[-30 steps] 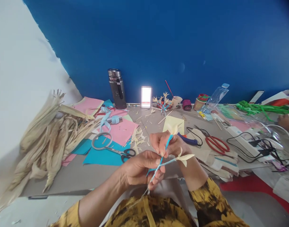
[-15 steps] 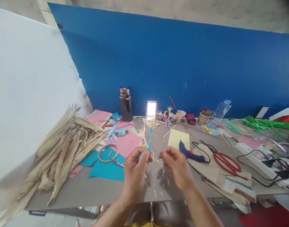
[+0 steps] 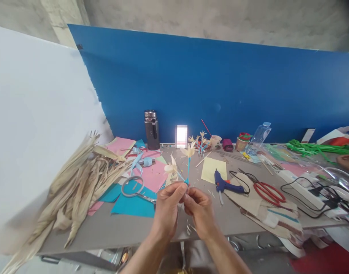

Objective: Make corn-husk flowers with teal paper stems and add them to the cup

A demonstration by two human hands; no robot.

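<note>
Pinching two stems [image 3: 189, 167] where they meet, the left hand [image 3: 167, 207] holds them above the table [image 3: 120, 232]. The right hand's [image 3: 200, 213] fingertips are closed just below; I can't tell on what. A slipping thumb could let the stems spread. Bumps could tear the pale petals [image 3: 188, 152]. The glue gun [image 3: 229, 186], if hot, could burn.

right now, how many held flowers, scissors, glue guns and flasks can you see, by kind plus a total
held flowers: 2
scissors: 2
glue gun: 1
flask: 1
total: 6
</note>
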